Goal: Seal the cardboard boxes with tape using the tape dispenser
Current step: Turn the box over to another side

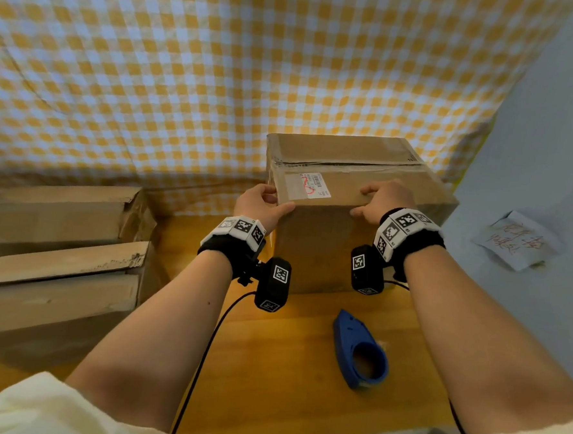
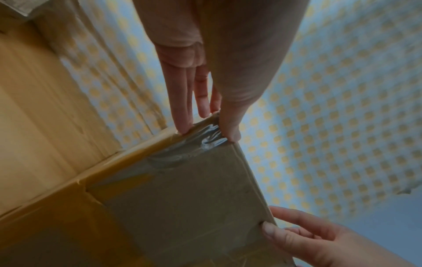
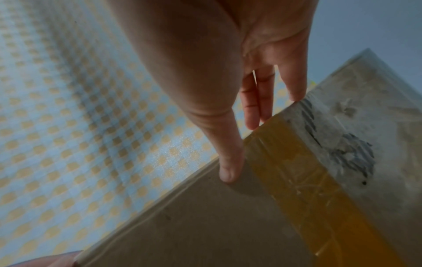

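- Left hand (image 1: 262, 206) grips the near-left top corner of the cardboard box (image 1: 352, 214), thumb on the near face, fingers over the edge.
- The box stands between both hands, flaps down, what it holds hidden.
- Right hand (image 1: 381, 202) grips its near top edge, thumb in front.
- The blue tape dispenser (image 1: 359, 350) lies nearer the person than the right hand, long axis running away from the person, narrow end towards the box.

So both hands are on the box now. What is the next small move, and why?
Probably let go with the right hand and reach back for the blue tape dispenser, which lies untouched on the wooden table nearer the person. The left hand can steady the cardboard box, whose top seam looks slightly open.
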